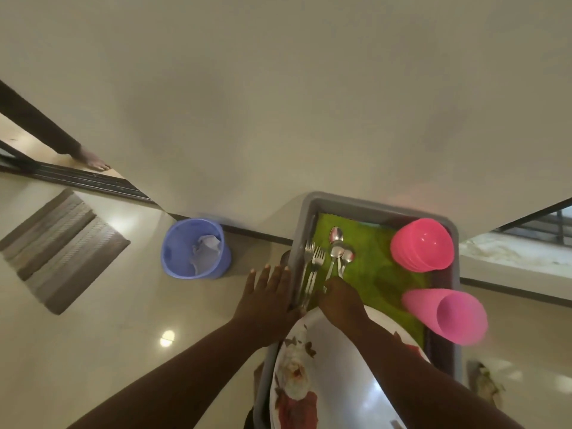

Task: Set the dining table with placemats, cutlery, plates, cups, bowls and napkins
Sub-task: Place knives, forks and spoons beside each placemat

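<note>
You are in a home: glossy cream floor tiles, a plain wall, a striped doormat by a sliding-door track, a blue wastebasket holding crumpled paper, and a barred window over a stone sill.
</note>
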